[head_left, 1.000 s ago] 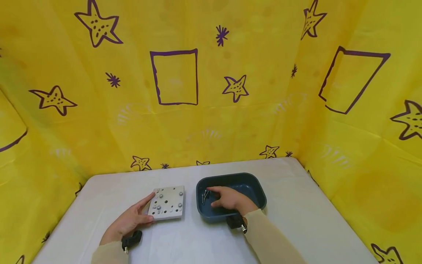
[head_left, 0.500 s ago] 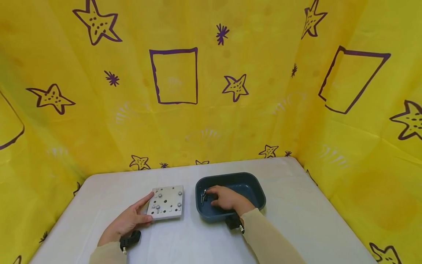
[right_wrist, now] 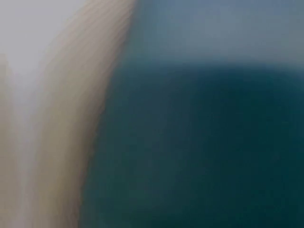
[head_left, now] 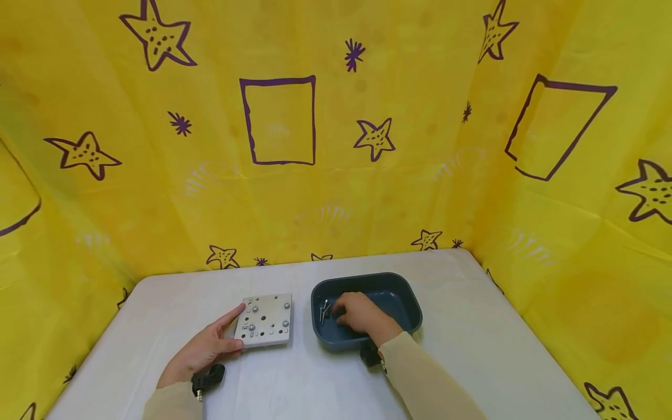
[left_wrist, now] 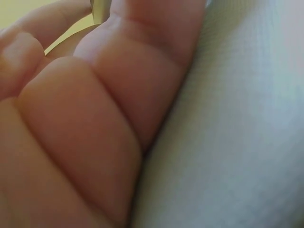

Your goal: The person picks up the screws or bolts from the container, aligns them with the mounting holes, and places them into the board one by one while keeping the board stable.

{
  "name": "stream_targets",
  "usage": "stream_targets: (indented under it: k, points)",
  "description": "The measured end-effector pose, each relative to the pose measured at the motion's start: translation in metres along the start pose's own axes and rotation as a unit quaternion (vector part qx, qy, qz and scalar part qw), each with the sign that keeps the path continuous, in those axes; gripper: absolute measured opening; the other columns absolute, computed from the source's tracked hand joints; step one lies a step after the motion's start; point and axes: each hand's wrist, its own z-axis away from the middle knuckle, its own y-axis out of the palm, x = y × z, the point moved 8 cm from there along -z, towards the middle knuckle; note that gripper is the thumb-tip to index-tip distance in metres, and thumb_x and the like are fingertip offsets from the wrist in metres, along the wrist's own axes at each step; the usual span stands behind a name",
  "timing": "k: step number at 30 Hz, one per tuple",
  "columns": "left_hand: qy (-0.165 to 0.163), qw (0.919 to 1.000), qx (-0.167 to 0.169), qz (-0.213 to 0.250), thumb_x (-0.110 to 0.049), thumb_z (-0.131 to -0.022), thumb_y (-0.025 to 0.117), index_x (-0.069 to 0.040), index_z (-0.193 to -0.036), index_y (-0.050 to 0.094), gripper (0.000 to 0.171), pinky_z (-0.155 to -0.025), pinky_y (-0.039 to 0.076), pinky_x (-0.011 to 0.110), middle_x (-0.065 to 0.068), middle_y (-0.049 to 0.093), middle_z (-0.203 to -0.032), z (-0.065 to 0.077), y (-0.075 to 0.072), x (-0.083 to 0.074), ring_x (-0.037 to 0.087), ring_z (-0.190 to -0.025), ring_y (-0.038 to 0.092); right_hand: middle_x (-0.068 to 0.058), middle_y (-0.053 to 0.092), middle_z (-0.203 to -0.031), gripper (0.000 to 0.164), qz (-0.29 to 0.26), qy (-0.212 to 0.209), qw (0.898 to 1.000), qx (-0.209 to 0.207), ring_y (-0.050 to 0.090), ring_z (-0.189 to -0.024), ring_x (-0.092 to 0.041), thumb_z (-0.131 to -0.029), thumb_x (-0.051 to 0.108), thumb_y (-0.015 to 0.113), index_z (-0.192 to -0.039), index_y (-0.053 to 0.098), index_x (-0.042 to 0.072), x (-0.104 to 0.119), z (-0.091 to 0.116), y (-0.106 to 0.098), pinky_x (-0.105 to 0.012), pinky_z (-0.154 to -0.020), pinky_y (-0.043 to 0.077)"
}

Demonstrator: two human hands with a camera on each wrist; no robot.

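In the head view, a flat, pale grey square plate with several holes and screw heads lies on the table. My left hand holds it by its left side, thumb at the near corner and a finger at the far one. Right of the plate, my right hand reaches down into a dark blue tray, its fingers bent. Several small metal screws lie in the tray's left end, just beside those fingertips. I cannot tell whether the right fingers pinch a screw. The right wrist view is mostly blurred tray wall and sleeve.
A white cloth covers the table. Yellow curtains with starfish drawings stand behind it and along both sides. A black wrist camera sits under the left wrist, and another is at the tray's near rim.
My right hand has drawn slightly right, away from the screws, and its fingers have bent further down into the tray. The left hand and the plate stay in place.
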Motion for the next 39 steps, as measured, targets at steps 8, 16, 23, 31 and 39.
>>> stream_targets:
  k: [8, 16, 23, 31, 39]
  points:
    - [-0.001, 1.0, -0.007, 0.003, -0.005, -0.079, 0.083, -0.021, -0.16, 0.024, 0.101, -0.075, 0.058, 0.039, 0.028, 0.019, -0.155, 0.002, 0.001, 0.002, 0.03, -0.1, 0.062, 0.006, 0.063, -0.093, 0.009, 0.091, -0.039, 0.995, -0.01, 0.06, -0.091, -0.013, -0.091, 0.013, 0.074, -0.096, 0.077, 0.018, 0.008, 0.0, 0.001, -0.03, -0.086, 0.051]
    - [-0.004, 0.9999, -0.011, -0.001, -0.006, -0.08, 0.083, -0.022, -0.16, 0.024, 0.101, -0.075, 0.058, 0.039, 0.029, 0.018, -0.156, 0.004, -0.001, 0.004, 0.03, -0.101, 0.061, 0.003, 0.064, -0.088, 0.014, -0.046, 0.009, 0.995, -0.082, 0.059, -0.079, -0.017, -0.101, 0.016, 0.062, -0.105, 0.072, 0.008, 0.016, 0.016, -0.057, -0.035, -0.073, 0.053]
    - [-0.006, 0.9998, -0.016, 0.003, -0.005, -0.08, 0.082, -0.022, -0.16, 0.023, 0.101, -0.076, 0.058, 0.04, 0.028, 0.018, -0.156, 0.007, -0.004, 0.001, 0.031, -0.099, 0.063, -0.01, 0.069, -0.093, 0.018, -0.411, 0.085, 0.903, -0.092, 0.068, -0.079, -0.023, -0.101, 0.017, 0.062, -0.106, 0.072, 0.004, 0.025, 0.0, -0.064, -0.037, -0.071, 0.058]
    - [-0.005, 0.9998, -0.019, -0.004, -0.005, -0.08, 0.082, -0.022, -0.16, 0.025, 0.1, -0.075, 0.058, 0.04, 0.029, 0.018, -0.155, 0.005, -0.003, 0.0, 0.031, -0.099, 0.062, -0.005, 0.069, -0.09, 0.018, -0.4, 0.095, 0.912, -0.019, 0.07, -0.071, -0.022, -0.099, 0.016, 0.065, -0.107, 0.073, 0.003, 0.087, -0.029, -0.014, -0.032, -0.055, 0.053]
    - [0.0, 0.9999, -0.011, -0.003, -0.006, -0.081, 0.082, -0.019, -0.16, 0.023, 0.1, -0.075, 0.058, 0.039, 0.03, 0.014, -0.156, 0.001, 0.001, -0.002, 0.03, -0.096, 0.063, -0.003, 0.065, -0.08, 0.014, -0.334, 0.105, 0.937, 0.004, 0.066, -0.061, -0.018, -0.098, 0.014, 0.065, -0.103, 0.073, 0.003, 0.115, -0.04, 0.007, -0.03, -0.054, 0.054]
